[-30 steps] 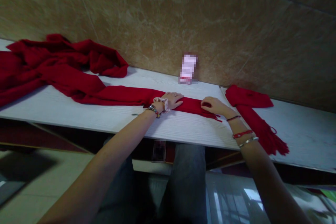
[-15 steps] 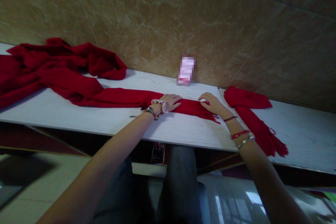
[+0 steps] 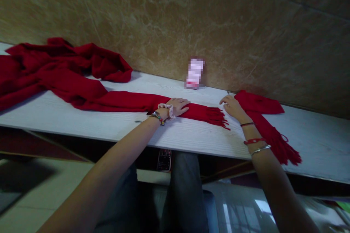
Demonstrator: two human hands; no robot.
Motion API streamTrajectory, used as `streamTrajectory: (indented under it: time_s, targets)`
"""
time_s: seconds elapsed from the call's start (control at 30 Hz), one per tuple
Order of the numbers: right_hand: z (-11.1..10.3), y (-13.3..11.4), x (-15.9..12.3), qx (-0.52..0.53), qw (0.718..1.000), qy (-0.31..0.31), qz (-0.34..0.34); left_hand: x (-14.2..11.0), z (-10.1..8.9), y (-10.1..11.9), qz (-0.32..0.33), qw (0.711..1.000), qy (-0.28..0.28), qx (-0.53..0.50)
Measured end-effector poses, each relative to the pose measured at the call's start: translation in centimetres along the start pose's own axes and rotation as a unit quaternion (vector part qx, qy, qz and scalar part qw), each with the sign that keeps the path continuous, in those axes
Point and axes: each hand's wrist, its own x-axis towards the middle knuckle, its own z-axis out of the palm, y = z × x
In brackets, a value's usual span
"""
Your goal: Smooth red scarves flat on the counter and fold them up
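Observation:
A long red scarf (image 3: 125,102) stretches along the white table, its fringed end (image 3: 217,114) pointing right. My left hand (image 3: 178,107) lies flat on it, fingers extended, a short way left of the fringe. Just beyond the fringe tips hovers my right hand (image 3: 232,106), fingers loosely bent and apart, with nothing visible in them. It is close to a second red scarf (image 3: 258,102), folded over itself, whose fringe hangs toward the table's front edge. Further left, the long scarf runs into a crumpled heap of red cloth (image 3: 68,62).
A phone (image 3: 195,72) with a blurred-out screen leans against the brown marbled wall (image 3: 153,18) behind the table. Another phone (image 3: 164,160) sits below the front edge of the white tabletop (image 3: 314,134), beside my knee.
My right hand has moved right, off the fringe, which now shows fully with its strands spread straighter. My left hand has stayed in place.

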Motion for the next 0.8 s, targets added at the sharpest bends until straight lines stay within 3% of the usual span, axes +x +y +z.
streamTrajectory:
  time_s: [0.07, 0.1, 0.2, 0.3, 0.4, 0.5, 0.57, 0.63, 0.8]
  targets:
    - [0.3, -1.4, 0.4, 0.062, 0.995, 0.055, -0.059, -0.1, 0.0, 0.0, -0.002, 1.000, 0.006, -0.002]
    - [0.5, -2.2, 0.6, 0.084, 0.991, 0.047, -0.089, -0.1, 0.1, 0.0, -0.002, 1.000, 0.009, -0.002]
    - [0.8, -3.9, 1.0, 0.089, 0.983, -0.062, -0.147, -0.2, 0.0, 0.0, -0.003, 1.000, 0.016, -0.005]
    - [0.4, -3.0, 0.7, 0.032, 0.982, -0.141, -0.124, -0.2, -0.1, 0.1, -0.004, 1.000, 0.018, -0.006]
    - [-0.5, -0.4, -0.1, -0.005, 0.984, -0.171, -0.050, -0.2, -0.3, 0.2, -0.002, 1.000, 0.013, -0.006]
    - [-1.1, 1.1, -0.7, 0.026, 0.993, -0.113, -0.025, -0.2, -0.5, 0.5, 0.002, 1.000, 0.008, 0.005]
    - [-0.9, 0.5, -0.5, 0.081, 0.995, -0.037, -0.047, -0.2, -0.6, 0.5, 0.004, 1.000, 0.005, 0.015]
    - [-0.5, -1.2, -0.1, 0.132, 0.987, -0.002, -0.090, -0.1, -0.5, 0.5, 0.006, 1.000, 0.003, 0.021]
    - [0.8, -4.6, 0.8, 0.097, 0.972, -0.104, -0.187, 0.1, -0.1, 0.2, 0.012, 1.000, 0.005, 0.023]
